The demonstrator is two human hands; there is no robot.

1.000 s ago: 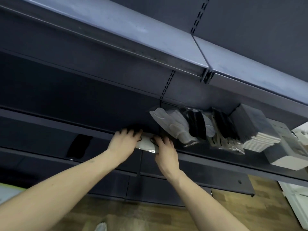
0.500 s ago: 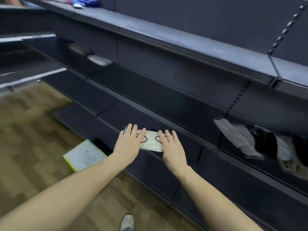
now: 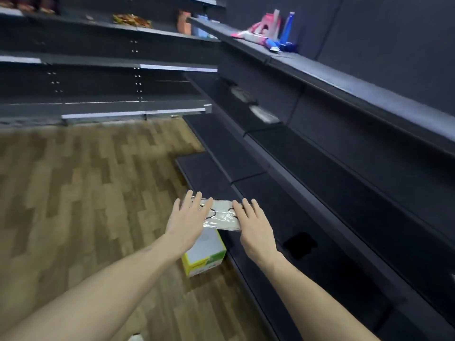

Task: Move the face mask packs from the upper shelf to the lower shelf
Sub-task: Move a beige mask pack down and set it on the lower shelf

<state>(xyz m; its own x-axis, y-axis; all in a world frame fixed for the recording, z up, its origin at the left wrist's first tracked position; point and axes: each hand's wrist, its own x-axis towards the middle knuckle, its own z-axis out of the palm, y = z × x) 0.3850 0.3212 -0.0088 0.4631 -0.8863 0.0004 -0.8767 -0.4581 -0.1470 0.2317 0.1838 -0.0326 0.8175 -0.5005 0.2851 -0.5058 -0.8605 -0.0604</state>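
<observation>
Your left hand and right hand press a clear face mask pack between flat palms, fingers stretched out straight, one hand at each end. The pack hangs level over the front edge of a low dark shelf; it seems not to touch it. A yellow-and-white box sits on the wooden floor below.

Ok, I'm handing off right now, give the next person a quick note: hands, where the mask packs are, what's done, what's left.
Left hand: flat, fingers spread, pressing the left end of one face mask pack.
Right hand: same, on the right end. The pack is held between the two palms, in the air above the front edge of the low dark shelf.
Done: this pack is off its shelf and carried down.
Left: set it on the lower shelf. Two pale packs appear to lie on a higher shelf further along; blurred, so check them.
</observation>
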